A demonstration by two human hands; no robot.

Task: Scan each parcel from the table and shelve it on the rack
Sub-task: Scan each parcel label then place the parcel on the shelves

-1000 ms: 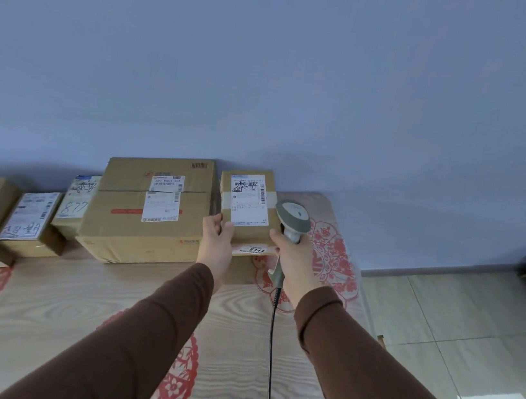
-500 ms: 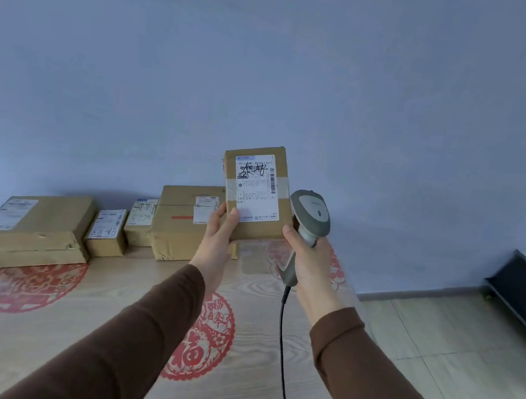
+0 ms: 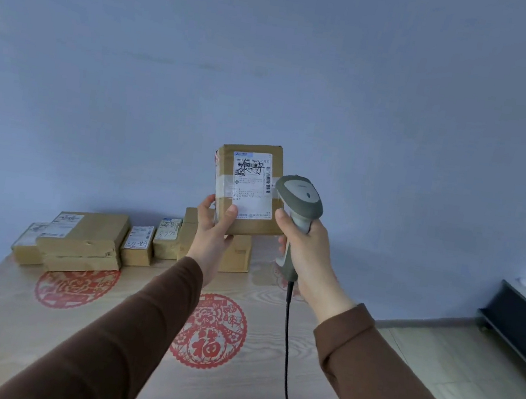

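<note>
A small brown cardboard parcel [image 3: 249,187] with a white shipping label is held upright in the air above the table. My left hand [image 3: 213,229] grips its lower left corner, thumb on the label. My right hand [image 3: 304,256] grips the handle of a grey barcode scanner [image 3: 300,201], whose head sits just right of the parcel's label. The scanner's black cable [image 3: 287,355] hangs down over the table.
Several more cardboard parcels [image 3: 87,239] stand in a row along the far edge of the wooden table [image 3: 16,333], against the blue wall. Red paper-cut decorations [image 3: 212,331] lie on the tabletop. A dark rack edge [image 3: 521,323] shows at the right over tiled floor.
The parcel has been lifted off the bigger box and raised higher in front of the wall. The scanner rose with it and stays beside the label. The view pulled back from the table.
</note>
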